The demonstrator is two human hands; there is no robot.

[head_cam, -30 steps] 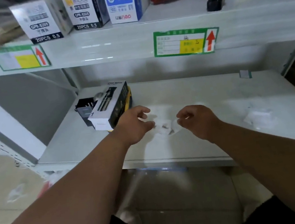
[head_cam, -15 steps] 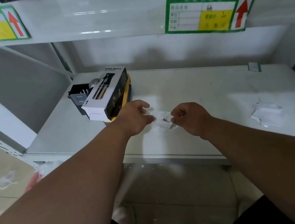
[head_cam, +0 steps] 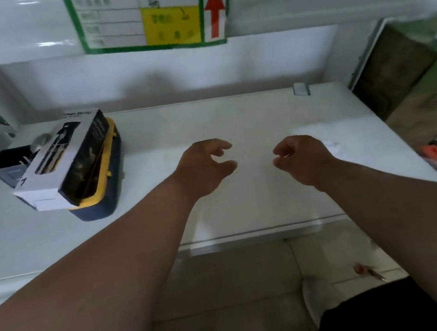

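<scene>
My left hand (head_cam: 206,167) hovers over the middle of the white shelf (head_cam: 247,204), fingers loosely curled, nothing in it. My right hand (head_cam: 303,159) hovers a hand's width to its right, fingers curled toward the thumb. A faint pale glint shows between them, too blurred to tell whether it is something held. No small clear packet shows between the hands. A white plastic wrapper (head_cam: 332,145) lies on the shelf just behind my right hand.
At the shelf's left stands a black-and-white product box (head_cam: 65,163) on a yellow-rimmed dark case (head_cam: 107,202), with a dark holder (head_cam: 11,166) behind it. A green label with a red arrow (head_cam: 149,14) hangs on the upper shelf edge. A small tag (head_cam: 301,89) sits at the back right.
My hands have drawn apart, and the small clear packet they pinched between them is out of sight. The camera has tipped down and closer to the shelf.
</scene>
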